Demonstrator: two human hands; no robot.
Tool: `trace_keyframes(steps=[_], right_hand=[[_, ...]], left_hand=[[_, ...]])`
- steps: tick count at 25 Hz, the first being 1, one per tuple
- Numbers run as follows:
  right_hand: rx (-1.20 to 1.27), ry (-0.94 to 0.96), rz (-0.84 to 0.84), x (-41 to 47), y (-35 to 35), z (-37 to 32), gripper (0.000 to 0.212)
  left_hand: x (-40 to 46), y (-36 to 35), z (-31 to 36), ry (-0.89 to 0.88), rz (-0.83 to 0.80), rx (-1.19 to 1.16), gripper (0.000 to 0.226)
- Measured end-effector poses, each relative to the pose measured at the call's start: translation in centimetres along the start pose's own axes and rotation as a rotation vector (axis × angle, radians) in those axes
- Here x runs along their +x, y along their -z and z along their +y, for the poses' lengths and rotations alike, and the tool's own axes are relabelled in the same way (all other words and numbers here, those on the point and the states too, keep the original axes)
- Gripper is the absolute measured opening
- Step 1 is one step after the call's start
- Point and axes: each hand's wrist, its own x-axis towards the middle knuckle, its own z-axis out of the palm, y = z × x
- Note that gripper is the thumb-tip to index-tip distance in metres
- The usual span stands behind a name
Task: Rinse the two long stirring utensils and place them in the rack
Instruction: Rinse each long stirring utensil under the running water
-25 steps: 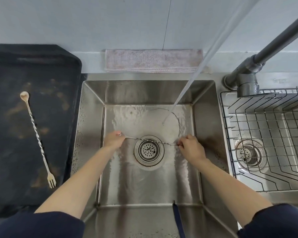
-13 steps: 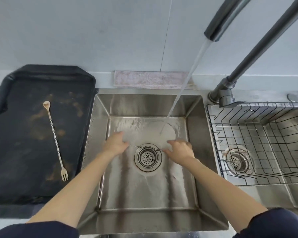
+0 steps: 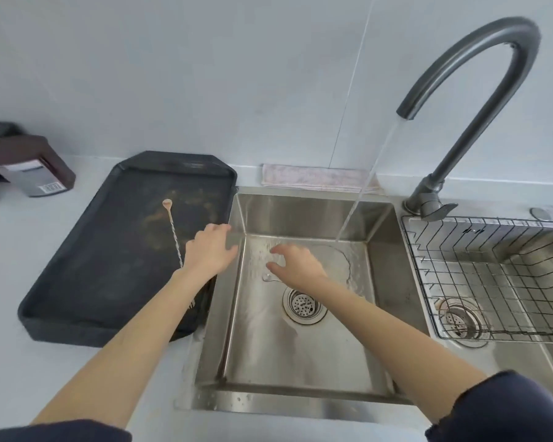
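A twisted stirrer (image 3: pixel 174 235) with a pale spoon end lies on the black tray (image 3: pixel 109 250), left of the sink (image 3: pixel 300 215). My left hand (image 3: pixel 209 250) hovers open over the tray's right edge, covering the stirrer's lower part. My right hand (image 3: pixel 296 264) is low in the sink with thumb and forefinger apart. The spoon tip of a silver stirrer (image 3: pixel 266 277) pokes out beneath it; the rest is hidden, so a grip does not show. The wire rack (image 3: pixel 492 250) sits in the right basin.
Water runs from the grey faucet (image 3: pixel 460 59) into the sink behind my right hand. The drain (image 3: pixel 305 306) is near my right wrist. A folded cloth (image 3: pixel 316 178) lies along the wall. A brown box (image 3: pixel 29 167) stands at the far left.
My left hand has let go of the silver stirrer and moved left and up to the tray's edge. My right hand has shifted left across the sink. The view has tilted up.
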Motion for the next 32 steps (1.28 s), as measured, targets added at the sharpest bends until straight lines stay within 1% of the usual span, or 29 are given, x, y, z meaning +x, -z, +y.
trace_keyframes(steps=[5, 9, 12, 15, 19, 22, 24, 27, 29, 32], right_hand=[[0.065, 0.119, -0.015, 0.9, -2.5, -6.9, 0.032], [0.048, 0.151, -0.047, 2.1, -4.7, -10.2, 0.026], [0.0, 0.126, -0.098, 3.0, -6.4, -11.3, 0.025], [-0.084, 0.11, -0.131, 3.8, -7.3, -11.8, 0.029], [-0.245, 0.164, -0.104, 4.1, -7.8, -12.2, 0.031], [-0.291, 0.196, -0.07, 4.0, -8.6, -12.4, 0.032], [-0.264, 0.184, -0.074, 4.1, -8.8, -12.3, 0.029], [-0.161, 0.128, -0.099, 4.3, -8.6, -12.0, 0.023], [-0.005, 0.054, -0.126, 4.4, -8.4, -11.8, 0.022], [0.263, -0.029, -0.152, 4.5, -7.7, -11.2, 0.02]], left_hand=[[-0.4, 2.2, -5.4, 0.129, 0.043, -0.038, 0.042], [0.2, 2.3, -8.1, 0.223, 0.029, -0.054, 0.031], [0.6, 1.7, -8.9, 0.277, -0.006, -0.028, 0.03], [1.1, 0.9, -9.3, 0.313, -0.025, -0.03, 0.033], [1.8, 0.3, -9.6, 0.377, -0.066, -0.033, 0.034], [2.0, 0.4, -9.0, 0.395, -0.071, 0.015, 0.031], [1.9, 0.6, -8.8, 0.42, -0.081, -0.007, 0.028], [2.0, 0.8, -9.4, 0.454, -0.106, -0.166, 0.029], [1.9, 1.0, -9.7, 0.44, -0.103, -0.276, 0.027], [1.7, 1.9, -8.9, 0.412, -0.056, -0.45, 0.023]])
